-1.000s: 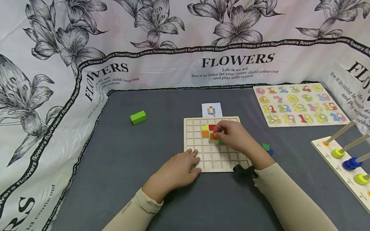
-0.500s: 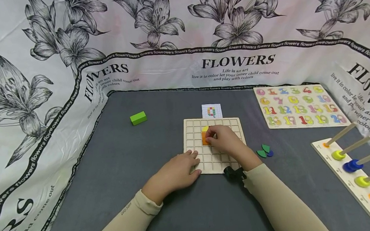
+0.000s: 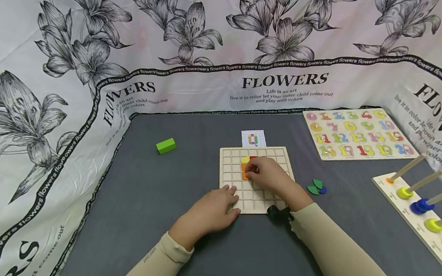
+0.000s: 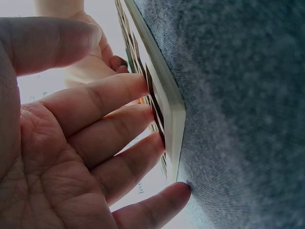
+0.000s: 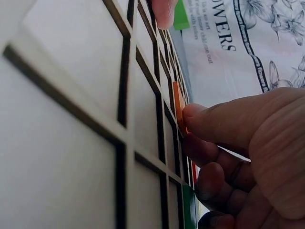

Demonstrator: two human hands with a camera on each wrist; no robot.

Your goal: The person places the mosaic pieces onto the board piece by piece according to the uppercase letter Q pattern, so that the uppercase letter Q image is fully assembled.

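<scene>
A pale wooden grid board (image 3: pixel 228 154) lies on the grey table. The fingers of my left hand (image 3: pixel 213 208) rest along its near left side, held fairly straight; in the left wrist view several fingertips touch the board's edge. Over the middle of the board, my right hand (image 3: pixel 271 175) pinches an orange square tile (image 5: pixel 179 107) between thumb and forefinger, low against the grid. Yellow (image 3: pixel 245 159) and red (image 3: pixel 252 157) tiles sit in cells just beyond. A green tile (image 5: pixel 189 205) shows below my curled fingers in the right wrist view; in the head view my hand hides it.
A small pattern card (image 3: pixel 253 139) touches the board's far edge. Green and blue pieces (image 3: pixel 317 183) lie to the right. A green block (image 3: pixel 166 146) stands at the back left. A number board (image 3: pixel 361 137) and a peg board with rings (image 3: pixel 422 221) occupy the right.
My right hand has shifted left and slightly nearer with the orange tile, which now sits at the column under the yellow tile. My left hand has stayed on the board. The head view tilted up slightly.
</scene>
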